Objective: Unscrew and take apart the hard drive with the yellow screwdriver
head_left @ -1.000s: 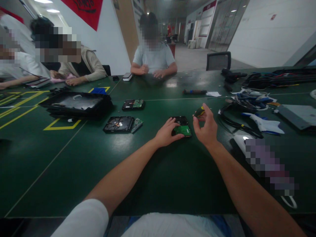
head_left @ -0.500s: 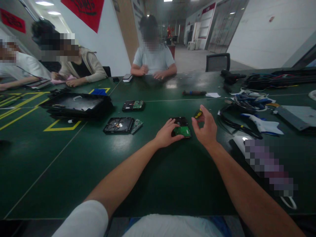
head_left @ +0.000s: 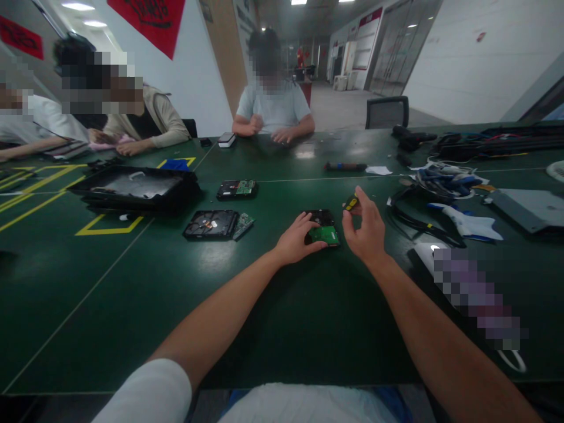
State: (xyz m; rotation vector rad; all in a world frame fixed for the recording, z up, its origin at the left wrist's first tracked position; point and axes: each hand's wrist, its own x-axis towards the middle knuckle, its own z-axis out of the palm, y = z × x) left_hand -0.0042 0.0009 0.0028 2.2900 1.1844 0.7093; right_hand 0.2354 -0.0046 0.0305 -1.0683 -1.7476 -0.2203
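A hard drive with a green circuit board lies flat on the green table, its left side partly covered by my hand. My left hand rests over that side, thumb along the near edge and fingers across the top, gripping it. Just right of the drive, my right hand is raised with thumb and fingers pinched around a small black-and-yellow screwdriver. The screwdriver is apart from the drive as far as I can see; its tip is not clear.
Left of the drive are another hard drive, a loose circuit board, a third drive and a black tray. Cables, a white-and-blue glove and a grey metal box lie right. Several people sit across the table.
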